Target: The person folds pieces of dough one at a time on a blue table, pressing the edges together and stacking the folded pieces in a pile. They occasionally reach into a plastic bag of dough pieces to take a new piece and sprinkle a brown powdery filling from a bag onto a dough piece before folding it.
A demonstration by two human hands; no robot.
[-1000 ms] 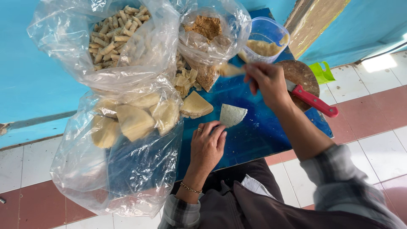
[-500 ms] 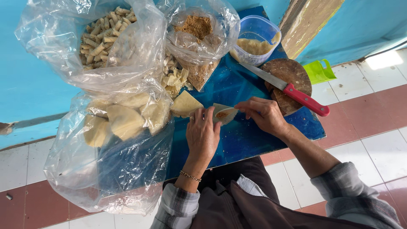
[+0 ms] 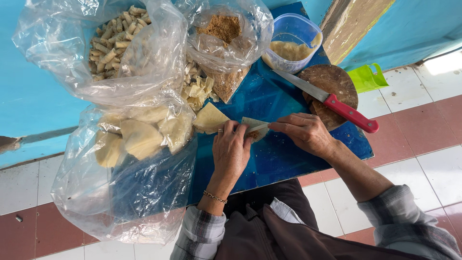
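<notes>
A thin pale wrapper sheet (image 3: 253, 126) lies on the blue table (image 3: 269, 163) with some brown filling under its fold. My left hand (image 3: 231, 149) presses on its near side, fingers on the sheet. My right hand (image 3: 303, 132) pinches the sheet's right edge and folds it over. A second folded wrapper triangle (image 3: 209, 118) lies just left of my left hand.
A clear bag (image 3: 139, 139) of pale wrappers spreads at the left. Behind are a bag of rolled pieces (image 3: 113, 41), a bag of brown filling (image 3: 221, 31), a plastic tub of paste (image 3: 291, 48), a red-handled knife (image 3: 332, 101) on a round wooden board (image 3: 337, 79), and a green dustpan (image 3: 366, 77).
My right hand came back from the tub and put the knife on the board. Both hands closed in on the wrapper, which went from lying flat to being folded.
</notes>
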